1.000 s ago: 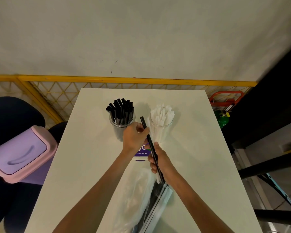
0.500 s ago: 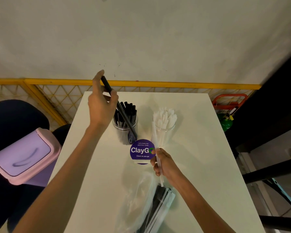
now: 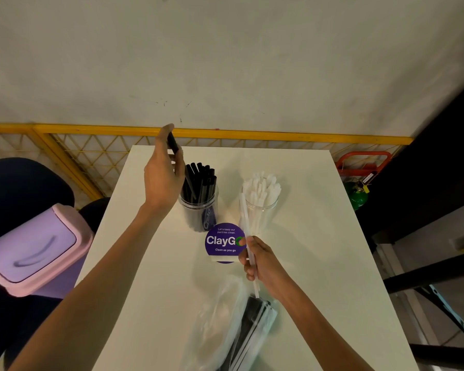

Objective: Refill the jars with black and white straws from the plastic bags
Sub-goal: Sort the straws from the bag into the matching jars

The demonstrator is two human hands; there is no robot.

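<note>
Right: left grip (image 3: 162, 178) raised over black-straw jar (image 3: 198, 207), fingers curled on black straw (image 3: 172, 142). Straw top pokes out above fingertips, shaft slants down past palm, lower end among straws at jar mouth. Right grip (image 3: 260, 261) low, beside purple ClayGo sign (image 3: 223, 242), pinching white straw (image 3: 244, 215) below its middle. Upper tip just beside white-straw jar (image 3: 261, 207) rim. Lower end sticks out under grip, over plastic bags (image 3: 225, 325) on counter (image 3: 306, 263). Jars upright, side by side.
</note>
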